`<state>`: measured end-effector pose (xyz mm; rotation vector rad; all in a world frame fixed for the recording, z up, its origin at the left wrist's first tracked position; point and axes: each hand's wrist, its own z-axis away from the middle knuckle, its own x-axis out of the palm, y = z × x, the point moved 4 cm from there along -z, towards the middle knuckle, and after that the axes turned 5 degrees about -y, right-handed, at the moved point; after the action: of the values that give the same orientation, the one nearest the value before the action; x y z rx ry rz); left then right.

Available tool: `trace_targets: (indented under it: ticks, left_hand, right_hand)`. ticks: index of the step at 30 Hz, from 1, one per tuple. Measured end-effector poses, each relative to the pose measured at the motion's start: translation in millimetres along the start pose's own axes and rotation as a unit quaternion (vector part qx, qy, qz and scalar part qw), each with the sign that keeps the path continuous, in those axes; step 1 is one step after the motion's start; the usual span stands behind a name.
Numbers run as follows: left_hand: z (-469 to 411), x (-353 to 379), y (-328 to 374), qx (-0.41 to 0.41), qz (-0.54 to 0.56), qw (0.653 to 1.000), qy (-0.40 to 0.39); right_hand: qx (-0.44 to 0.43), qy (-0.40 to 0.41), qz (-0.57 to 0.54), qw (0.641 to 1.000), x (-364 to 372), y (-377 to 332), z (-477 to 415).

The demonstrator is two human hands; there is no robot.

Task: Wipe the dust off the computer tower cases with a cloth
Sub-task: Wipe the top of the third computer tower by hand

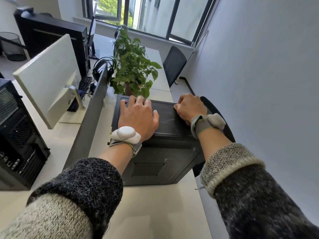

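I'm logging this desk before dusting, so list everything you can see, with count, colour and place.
divider: one, grey, down the middle
desks: two, white, either side of it
computer tower: one, black, near desk, under both hands
second tower: one, black, left edge
monitor: one, white back, left desk
potted plant: one, green, behind the tower
headphones: one, black, by divider
office chairs: two, black, right of desks
wastebasket: one, black mesh, far left
left hand: flat on tower top
right hand: curled over tower's right edge

An office is showing: a monitor (50, 78) and tower case (166, 118) are sitting on white surfaces (155, 204), a divider (91, 118) running between, a mesh chair (174, 64) standing by windows (146, 12).
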<state>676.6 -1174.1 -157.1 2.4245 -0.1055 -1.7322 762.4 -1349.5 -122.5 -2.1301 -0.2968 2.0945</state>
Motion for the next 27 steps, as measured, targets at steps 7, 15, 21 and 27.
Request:
trace_targets:
  ticks: [7,15,21,27]
  left_hand:
    - [1.0,-0.6,4.0,0.001,-0.003,1.0,-0.001]
    - [2.4,-0.8,3.5,-0.004,0.005,1.0,0.003]
    - [2.6,-0.8,3.5,0.0,0.012,1.0,-0.002]
    - [-0.1,0.4,2.0,-0.01,0.004,1.0,-0.007]
  right_hand:
    - [-0.031,-0.008,0.014,0.999,3.7,-2.5,-28.6]
    - [-0.095,-0.01,-0.016,0.995,4.9,3.7,-0.7]
    - [-0.138,-0.079,-0.061,0.985,-5.5,21.0,43.8]
    - [-0.111,-0.079,-0.036,0.99,-0.6,14.1,24.6]
